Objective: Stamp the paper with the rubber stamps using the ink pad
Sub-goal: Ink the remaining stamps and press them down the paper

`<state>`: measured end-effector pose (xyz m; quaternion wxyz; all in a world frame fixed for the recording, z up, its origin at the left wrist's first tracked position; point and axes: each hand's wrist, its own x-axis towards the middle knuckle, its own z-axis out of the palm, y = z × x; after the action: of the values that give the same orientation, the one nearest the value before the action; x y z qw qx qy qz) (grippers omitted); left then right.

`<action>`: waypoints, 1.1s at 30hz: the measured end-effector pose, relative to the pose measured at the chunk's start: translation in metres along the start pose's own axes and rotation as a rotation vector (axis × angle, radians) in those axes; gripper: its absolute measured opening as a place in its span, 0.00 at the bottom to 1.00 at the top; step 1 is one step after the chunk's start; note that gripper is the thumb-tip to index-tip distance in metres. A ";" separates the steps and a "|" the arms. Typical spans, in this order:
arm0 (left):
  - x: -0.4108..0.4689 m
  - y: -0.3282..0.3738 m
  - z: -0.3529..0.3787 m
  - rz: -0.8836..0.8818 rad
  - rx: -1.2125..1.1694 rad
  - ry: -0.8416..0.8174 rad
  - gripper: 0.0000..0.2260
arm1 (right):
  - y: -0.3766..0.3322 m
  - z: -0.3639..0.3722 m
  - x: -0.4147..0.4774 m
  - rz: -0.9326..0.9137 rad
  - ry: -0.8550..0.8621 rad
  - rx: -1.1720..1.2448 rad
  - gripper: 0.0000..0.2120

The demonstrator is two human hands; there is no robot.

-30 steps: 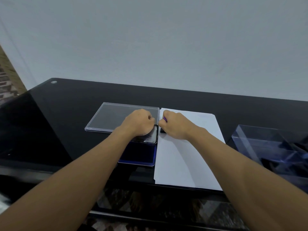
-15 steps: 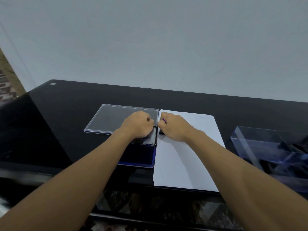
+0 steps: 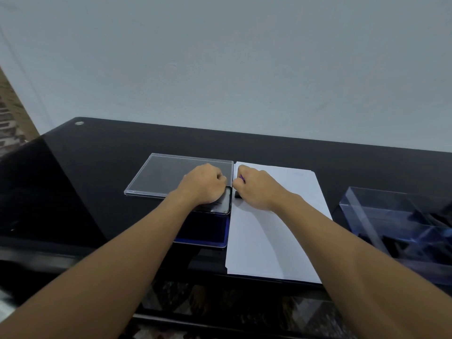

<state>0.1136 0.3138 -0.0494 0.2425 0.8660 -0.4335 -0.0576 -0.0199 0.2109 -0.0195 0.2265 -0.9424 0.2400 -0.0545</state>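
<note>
Where paper (image 3: 276, 228) lies, glossy black table (image 3: 97, 167), pale wall (image 3: 244, 69)

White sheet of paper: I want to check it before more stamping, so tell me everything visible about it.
The white rectangular sheet of paper lies flat on the glossy black table. Its long left edge runs close beside the blue ink pad, and its near edge is at the table's front. The right hand rests on its far left corner, gripping a small dark stamp set against the sheet. No clear print shows on the bare part.
</note>
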 end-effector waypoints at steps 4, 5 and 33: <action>-0.001 0.000 -0.001 0.010 -0.003 -0.005 0.15 | -0.001 -0.001 -0.002 0.003 -0.003 0.012 0.11; -0.002 0.001 -0.001 0.010 -0.003 -0.005 0.15 | -0.002 -0.001 -0.002 0.006 -0.004 0.013 0.11; -0.017 0.013 -0.019 -0.053 -0.021 0.004 0.12 | -0.002 0.001 -0.004 0.026 0.024 0.020 0.11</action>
<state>0.1002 0.3274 -0.0284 0.2511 0.8746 -0.4093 -0.0667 -0.0222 0.2144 -0.0200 0.2335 -0.9362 0.2544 -0.0652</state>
